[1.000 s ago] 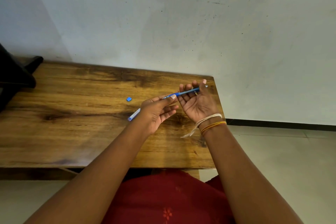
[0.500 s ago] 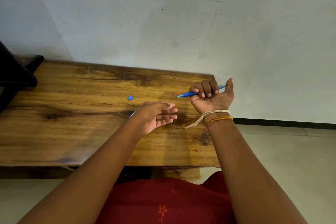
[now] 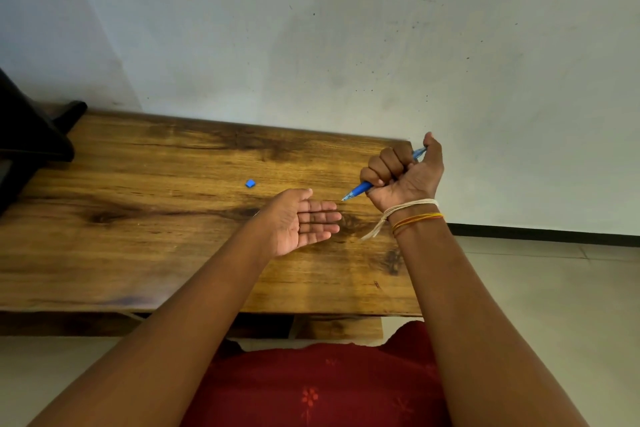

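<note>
Head view looks down on a wooden desk (image 3: 138,246) set against a pale, speckled wall (image 3: 346,45). The right hand (image 3: 403,175) is raised near the desk's far right corner. Its grip is a full fist, with all four fingers curled round a blue pen (image 3: 361,188) and the thumb standing straight up beside the pen's back end. The pen runs slantwise through the fist. Its back end pokes out at the top and its point aims down and left, toward the other hand. The point seems to hang just above the wood rather than touch it, though this angle does not settle that.

The left hand (image 3: 301,224) is over the desk, turned palm up, with its fingers straight and close together. Its grip is fully open and holds nothing. Its fingertips are near the pen's point but apart from it.

A small blue piece (image 3: 250,183) lies by itself on the desk, beyond the left hand. A white string (image 3: 405,206) is tied round the right wrist with a loose end hanging down, and orange and yellow threads (image 3: 417,218) sit just below it. A black object (image 3: 31,139) rests at the desk's far left end, cut off by the frame. Red patterned cloth (image 3: 311,388) fills the bottom between the forearms. Light floor tiles (image 3: 540,288) show to the right of the desk, below a dark skirting strip (image 3: 543,233).
</note>
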A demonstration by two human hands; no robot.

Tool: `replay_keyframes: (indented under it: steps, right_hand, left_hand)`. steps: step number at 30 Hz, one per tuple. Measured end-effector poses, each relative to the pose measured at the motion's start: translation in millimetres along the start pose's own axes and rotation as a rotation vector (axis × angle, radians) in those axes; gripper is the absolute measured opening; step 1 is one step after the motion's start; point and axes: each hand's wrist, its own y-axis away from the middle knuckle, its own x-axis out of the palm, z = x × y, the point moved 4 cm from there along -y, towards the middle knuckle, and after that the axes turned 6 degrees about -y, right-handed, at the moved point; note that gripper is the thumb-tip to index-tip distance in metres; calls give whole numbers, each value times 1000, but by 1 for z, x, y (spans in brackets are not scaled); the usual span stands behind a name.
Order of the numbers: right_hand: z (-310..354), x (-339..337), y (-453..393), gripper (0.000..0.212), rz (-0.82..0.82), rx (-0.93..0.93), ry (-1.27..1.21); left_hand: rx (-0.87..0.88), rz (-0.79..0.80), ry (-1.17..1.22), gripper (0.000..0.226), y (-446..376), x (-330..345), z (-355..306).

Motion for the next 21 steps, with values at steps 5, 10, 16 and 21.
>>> replay_keyframes:
  steps: [5,10,16,21]
  right_hand:
    - [0,2,0,60,10,17,55]
    - [-5,8,5,67,46,53,139]
    - [-8,16,7,56,43,-10,348]
    - [-9,17,8,60,32,-18,353]
  left_hand:
    - [-15,20,-13,54,-4,-1,1]
    - [-23,37,-54,55,-7,2,3]
    - [-37,20,-93,56,-7,3,3]
    - [-42,20,-104,57,-7,4,5]
